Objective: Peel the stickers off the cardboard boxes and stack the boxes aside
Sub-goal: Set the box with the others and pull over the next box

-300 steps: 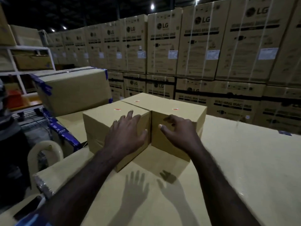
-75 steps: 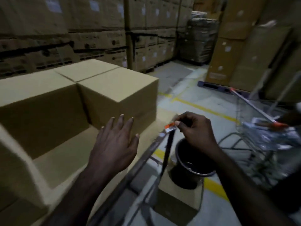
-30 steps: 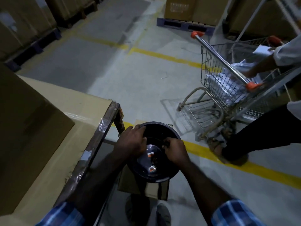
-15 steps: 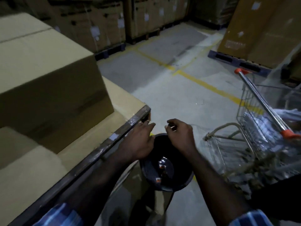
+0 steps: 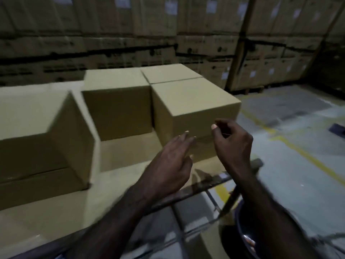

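Several plain cardboard boxes stand on a cardboard-covered table [image 5: 56, 212]. The nearest box [image 5: 194, 109] sits at the table's right end, with a second box [image 5: 115, 98] to its left and a third [image 5: 168, 72] behind. A larger box [image 5: 37, 128] fills the left. No sticker shows on their visible faces. My left hand [image 5: 169, 165] hovers in front of the nearest box, fingers spread, holding nothing. My right hand [image 5: 231, 141] is raised beside it with fingers loosely curled and nothing visible in them.
A dark round bin [image 5: 246, 240] sits low at the right, below the table's edge [image 5: 214, 182]. Stacked printed cartons [image 5: 168, 34] form a wall behind. Grey floor with yellow lines [image 5: 306, 156] lies to the right.
My view has swung up and left from the bin to the boxes. Both hands have lifted from over the bin to in front of the nearest box. The trolley is out of view.
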The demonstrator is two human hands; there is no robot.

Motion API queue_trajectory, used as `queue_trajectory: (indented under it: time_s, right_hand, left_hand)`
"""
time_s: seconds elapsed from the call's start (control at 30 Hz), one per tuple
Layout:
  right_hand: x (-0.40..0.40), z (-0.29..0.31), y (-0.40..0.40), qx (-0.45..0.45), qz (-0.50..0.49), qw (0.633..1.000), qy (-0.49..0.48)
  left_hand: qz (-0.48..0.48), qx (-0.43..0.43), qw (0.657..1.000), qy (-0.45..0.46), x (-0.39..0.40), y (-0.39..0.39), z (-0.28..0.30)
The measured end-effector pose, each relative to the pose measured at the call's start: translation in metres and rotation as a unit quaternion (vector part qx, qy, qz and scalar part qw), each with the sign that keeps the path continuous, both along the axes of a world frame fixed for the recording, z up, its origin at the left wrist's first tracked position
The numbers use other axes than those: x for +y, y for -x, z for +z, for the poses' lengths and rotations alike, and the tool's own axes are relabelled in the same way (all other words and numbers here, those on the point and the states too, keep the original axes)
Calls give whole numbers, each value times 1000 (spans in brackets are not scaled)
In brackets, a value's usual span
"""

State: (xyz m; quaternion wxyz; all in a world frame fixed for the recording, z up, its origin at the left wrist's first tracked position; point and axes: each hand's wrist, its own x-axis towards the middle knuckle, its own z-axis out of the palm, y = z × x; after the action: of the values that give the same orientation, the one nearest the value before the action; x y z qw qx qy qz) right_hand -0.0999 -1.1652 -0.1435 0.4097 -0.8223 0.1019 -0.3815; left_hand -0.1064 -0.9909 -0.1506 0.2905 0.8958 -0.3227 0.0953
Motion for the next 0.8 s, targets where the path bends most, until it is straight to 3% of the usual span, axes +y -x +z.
queue_trajectory:
  time_s: [0.43, 0.6, 0.8]
  right_hand:
    - [326, 63, -51, -75, 197, 974, 82]
    - [394, 71, -68, -75, 234, 963, 109]
    - [420, 47, -100, 24, 248, 950, 189]
  left_hand:
    - [222, -89, 971, -15, 320, -9, 71]
    - [287, -82, 954, -32, 390, -19, 77]
    - [336, -26, 940, -54, 434, -43, 61]
